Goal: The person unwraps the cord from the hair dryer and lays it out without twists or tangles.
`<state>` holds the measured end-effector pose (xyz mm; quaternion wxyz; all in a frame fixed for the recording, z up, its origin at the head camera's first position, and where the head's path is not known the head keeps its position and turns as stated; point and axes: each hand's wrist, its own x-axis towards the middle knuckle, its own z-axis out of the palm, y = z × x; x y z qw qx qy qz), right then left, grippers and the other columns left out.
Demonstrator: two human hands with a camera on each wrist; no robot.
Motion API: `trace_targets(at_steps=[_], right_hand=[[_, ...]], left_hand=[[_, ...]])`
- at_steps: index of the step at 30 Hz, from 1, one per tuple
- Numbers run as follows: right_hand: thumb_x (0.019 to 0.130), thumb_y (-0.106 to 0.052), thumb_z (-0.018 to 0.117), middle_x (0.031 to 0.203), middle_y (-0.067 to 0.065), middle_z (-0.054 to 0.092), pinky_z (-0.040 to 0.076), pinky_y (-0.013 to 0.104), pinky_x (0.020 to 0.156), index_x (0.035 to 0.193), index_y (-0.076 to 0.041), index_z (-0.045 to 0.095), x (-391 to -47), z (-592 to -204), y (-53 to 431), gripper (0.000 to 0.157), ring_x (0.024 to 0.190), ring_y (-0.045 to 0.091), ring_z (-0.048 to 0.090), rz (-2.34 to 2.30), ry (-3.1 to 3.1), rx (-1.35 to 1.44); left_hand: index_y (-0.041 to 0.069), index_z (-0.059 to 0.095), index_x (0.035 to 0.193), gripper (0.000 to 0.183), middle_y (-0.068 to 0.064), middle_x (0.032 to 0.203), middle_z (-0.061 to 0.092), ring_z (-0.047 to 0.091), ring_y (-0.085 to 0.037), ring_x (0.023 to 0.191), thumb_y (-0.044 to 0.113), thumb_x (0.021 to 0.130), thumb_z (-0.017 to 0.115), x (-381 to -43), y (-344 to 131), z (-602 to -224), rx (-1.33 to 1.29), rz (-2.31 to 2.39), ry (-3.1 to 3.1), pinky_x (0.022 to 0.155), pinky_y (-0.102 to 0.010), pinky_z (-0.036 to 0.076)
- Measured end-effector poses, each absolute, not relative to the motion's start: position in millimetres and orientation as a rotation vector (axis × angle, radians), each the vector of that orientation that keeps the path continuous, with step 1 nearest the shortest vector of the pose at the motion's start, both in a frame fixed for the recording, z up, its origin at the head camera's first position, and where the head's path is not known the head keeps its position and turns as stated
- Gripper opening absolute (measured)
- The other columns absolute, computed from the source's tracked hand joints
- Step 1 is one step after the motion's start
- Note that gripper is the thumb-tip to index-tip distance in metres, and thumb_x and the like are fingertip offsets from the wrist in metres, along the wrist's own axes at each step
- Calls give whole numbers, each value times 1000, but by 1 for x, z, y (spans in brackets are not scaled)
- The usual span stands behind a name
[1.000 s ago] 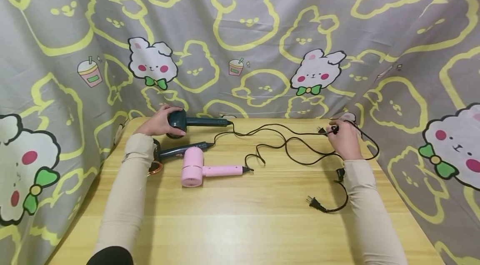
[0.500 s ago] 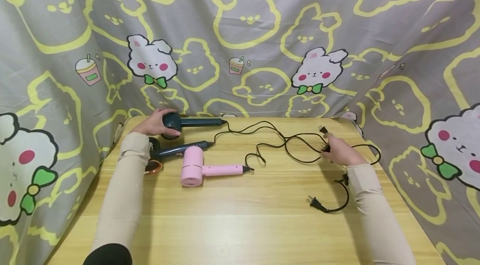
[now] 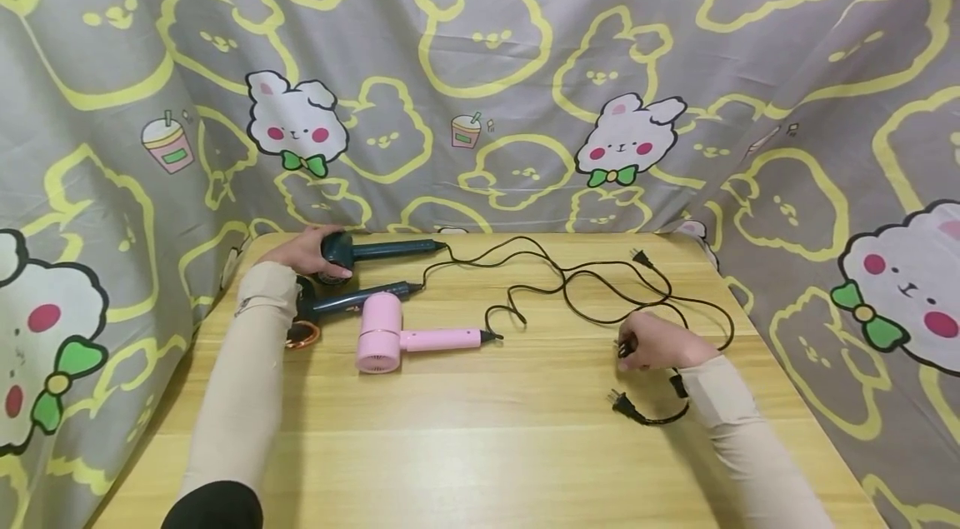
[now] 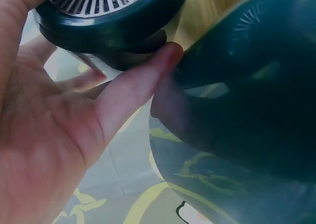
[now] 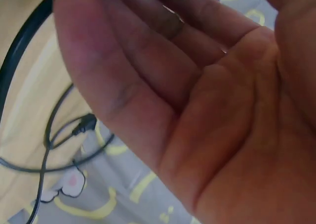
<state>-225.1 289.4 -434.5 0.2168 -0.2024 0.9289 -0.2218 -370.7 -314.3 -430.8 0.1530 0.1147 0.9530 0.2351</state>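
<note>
At the back left, my left hand (image 3: 303,250) grips the head of a dark green hair dryer (image 3: 393,249), thumb and fingers around it; its handle points right. The dryer's vented end (image 4: 98,1) shows close up in the left wrist view. Just in front lies a dark blue hair dryer (image 3: 360,298), partly hidden by the sleeve and a pink hair dryer (image 3: 381,333). My right hand (image 3: 663,341) pinches a black plug (image 3: 626,347) low over the table's right side; in the right wrist view curled fingers mostly hide it.
A second plug (image 3: 641,257) lies at the back right, a third plug (image 3: 624,406) in front of my right hand. Black cords (image 3: 577,308) loop and cross between dryers and plugs. A patterned curtain (image 3: 465,54) hangs behind the wooden table (image 3: 465,462).
My right hand has come forward and left with a plug, leaving another plug at the back right. My left hand and the green hair dryer have shifted slightly left.
</note>
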Motion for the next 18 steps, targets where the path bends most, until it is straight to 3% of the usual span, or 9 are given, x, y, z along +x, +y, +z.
trace_targets(at_steps=[5,12,18], right_hand=[[82,-11,87,64,-5,53,37,23,55,78,-12,71,-223,-446,279,16,58,7,45,-543,2605,-631],[77,-9,89,84,0,65,49,29,71,92,-7,73,-218,-452,268,22,76,11,55,-546,2618,-636],[75,-6,90,84,-1,67,50,27,71,91,-8,72,-217,-460,257,24,76,9,57,-553,2612,-659]], left_hand=[[-6,29,157,104,-41,148,34,45,-51,128,34,82,88,-371,-313,-430,336,615,2740,110,-63,41],[-4,26,159,104,-41,154,26,41,-55,134,34,84,87,-371,-309,-429,286,548,2742,113,-66,38],[-2,24,160,102,-39,158,24,37,-56,140,30,86,86,-372,-300,-425,285,519,2737,115,-66,36]])
